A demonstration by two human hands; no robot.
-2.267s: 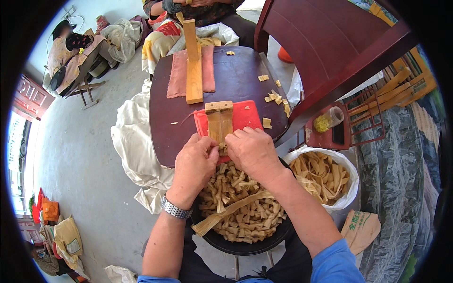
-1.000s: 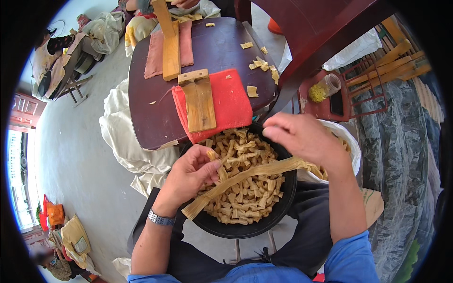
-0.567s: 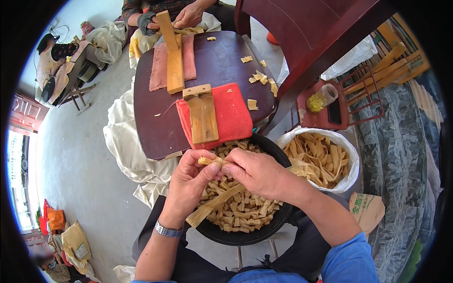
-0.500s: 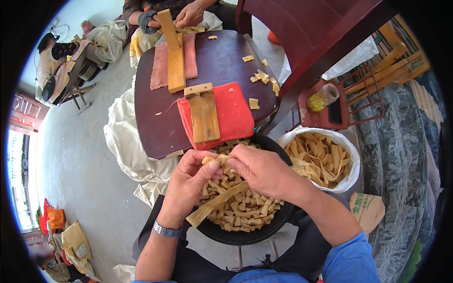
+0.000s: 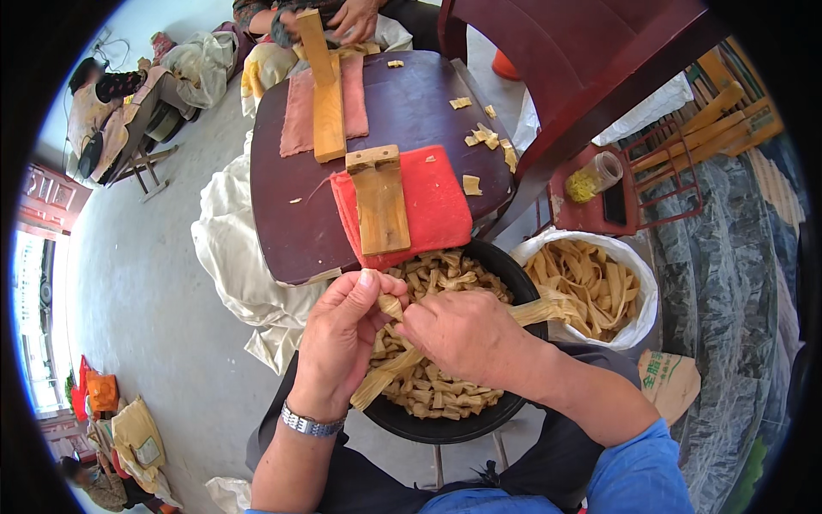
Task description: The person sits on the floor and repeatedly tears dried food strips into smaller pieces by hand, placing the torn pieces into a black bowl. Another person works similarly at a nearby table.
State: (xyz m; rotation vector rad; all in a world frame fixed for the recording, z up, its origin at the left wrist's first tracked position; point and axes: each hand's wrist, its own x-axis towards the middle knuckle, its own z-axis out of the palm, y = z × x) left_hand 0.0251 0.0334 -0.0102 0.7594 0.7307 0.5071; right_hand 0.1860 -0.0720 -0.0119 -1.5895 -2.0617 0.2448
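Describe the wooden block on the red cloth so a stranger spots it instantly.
Find the dark maroon chair seat beyond the black tub. On its near edge lies a red cloth, with the wooden block on top. It is shorter than the wooden piece on the pink cloth, with two dark spots at its far end.

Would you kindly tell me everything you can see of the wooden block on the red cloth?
The wooden block is yellowish brown with darker patches: a flat plate with a crosspiece bearing two dark spots at its far end. It lies on the folded red cloth, at the near edge of the dark chair seat.
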